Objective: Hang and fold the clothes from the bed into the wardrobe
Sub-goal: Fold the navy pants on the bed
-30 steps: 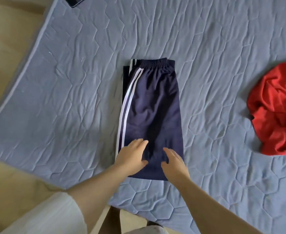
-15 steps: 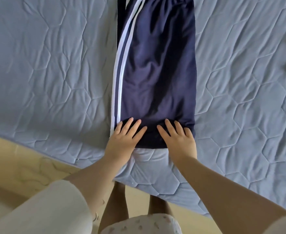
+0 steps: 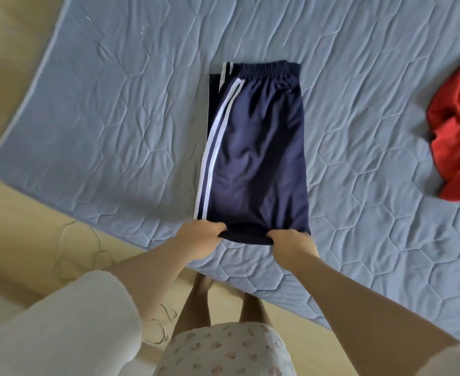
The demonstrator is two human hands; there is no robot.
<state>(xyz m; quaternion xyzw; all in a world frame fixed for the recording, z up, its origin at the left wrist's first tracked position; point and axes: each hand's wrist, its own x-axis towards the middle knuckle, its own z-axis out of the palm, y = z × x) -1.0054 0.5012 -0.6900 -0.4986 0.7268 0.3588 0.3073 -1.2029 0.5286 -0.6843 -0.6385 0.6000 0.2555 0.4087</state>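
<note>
Head view. Our left hand (image 3: 199, 234) and right hand (image 3: 291, 241) each grip the near hem of the shorts (image 3: 256, 158), one at each corner. The fingers are curled into the cloth, so the hem bunches and lifts a little between them.

Judgement: we hold both corners to keep the edge square while the lower half goes up toward the waistband. That fold is not yet begun.

Shorts: navy, with two white stripes down the left side and a gathered elastic waistband at the far end. They are already folded lengthwise into a narrow panel, and a darker layer shows along the left edge. The cloth lies flat, with faint creases mid-panel.

Position: the shorts lie on the bed (image 3: 115, 104), hem close to the bed's near edge, on a blue quilted cover. A red garment (image 3: 457, 147) lies crumpled well apart to the right, not yet folded. The wardrobe is not in view.
</note>
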